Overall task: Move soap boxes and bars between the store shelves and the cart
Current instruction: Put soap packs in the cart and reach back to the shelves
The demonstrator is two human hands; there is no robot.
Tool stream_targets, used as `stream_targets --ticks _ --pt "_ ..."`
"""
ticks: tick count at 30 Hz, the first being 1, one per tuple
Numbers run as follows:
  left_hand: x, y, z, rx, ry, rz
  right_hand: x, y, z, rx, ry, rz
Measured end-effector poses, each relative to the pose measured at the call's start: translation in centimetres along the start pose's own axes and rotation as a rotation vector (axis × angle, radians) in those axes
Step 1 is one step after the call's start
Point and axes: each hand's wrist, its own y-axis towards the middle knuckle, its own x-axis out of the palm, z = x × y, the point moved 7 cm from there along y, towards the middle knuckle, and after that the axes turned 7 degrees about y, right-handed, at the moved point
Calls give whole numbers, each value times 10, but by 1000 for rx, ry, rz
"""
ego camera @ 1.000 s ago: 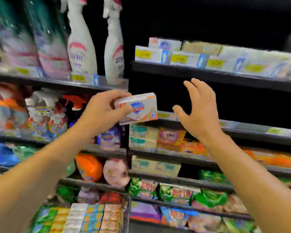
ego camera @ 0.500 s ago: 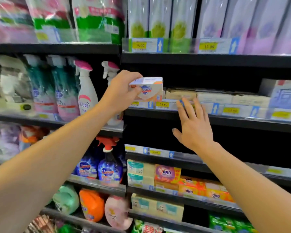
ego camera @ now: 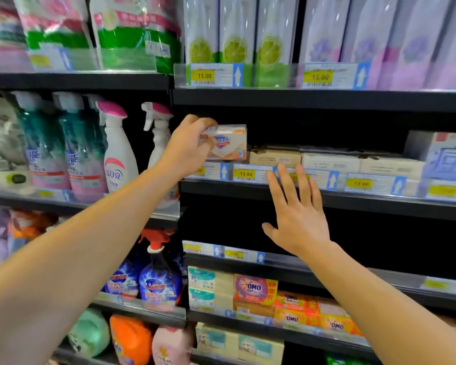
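Head view: the left hand (ego camera: 187, 151), arm stretched up, grips a soap box (ego camera: 228, 142) at the shelf (ego camera: 353, 200) edge. The right hand (ego camera: 298, 219) hovers below, fingers spread, holding nothing.

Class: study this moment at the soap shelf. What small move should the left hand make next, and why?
Probably ease the soap box down and back, then let go. The left hand holds it at the shelf's left end, beside the brown box. The right hand is empty.
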Motion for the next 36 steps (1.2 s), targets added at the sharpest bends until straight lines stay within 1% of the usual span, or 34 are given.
stream_targets --ticks 5,8,17,22,29,36 --pt "1 0 -4 36 0 -24 1 1 -2 8 -3 41" --pt "4 2 -7 27 9 -22 1 1 -3 8 2 63" --pt "14 3 -3 24 -16 -87 0 1 -3 -1 5 69" --pt "32 -11 -11 89 88 -171 1 1 -4 8 10 53" --pt "39 -13 -18 12 63 -95 4 1 -5 22 30 41" --pt "40 -12 -16 -35 49 -105 3 -1 -6 24 31 44"
